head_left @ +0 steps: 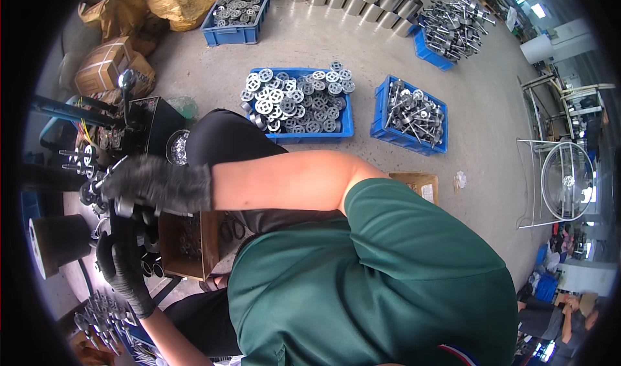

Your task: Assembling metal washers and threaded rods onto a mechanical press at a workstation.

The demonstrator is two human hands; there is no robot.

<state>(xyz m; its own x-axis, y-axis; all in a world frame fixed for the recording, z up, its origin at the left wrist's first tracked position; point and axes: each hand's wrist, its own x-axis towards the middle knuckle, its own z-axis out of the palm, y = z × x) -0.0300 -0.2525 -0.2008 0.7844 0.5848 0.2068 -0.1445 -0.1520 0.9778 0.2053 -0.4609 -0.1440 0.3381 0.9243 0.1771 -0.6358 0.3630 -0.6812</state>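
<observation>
My right hand [158,183], in a dark glove, reaches across to the left and is smeared by motion. Shiny metal parts [97,188] with rods and round ends cluster by its fingertips. A short metal cylinder [127,207] shows just under this hand; whether the fingers grip it is unclear. Lower down, my left hand [124,272], also dark-gloved, has its thumb and fingers stretched upward and apart. It is nearest the dark machine part between the two hands and a big dark cylinder [59,242] at the left.
Blue crates hold round spoked metal discs [281,101] and rod-shaped parts [417,117]. An open cardboard box [210,243] sits beside my legs. A bowl of metal shavings [176,147] is near my knee. More shafted parts [103,317] stand at lower left. Metal cylinders [352,4] line the back.
</observation>
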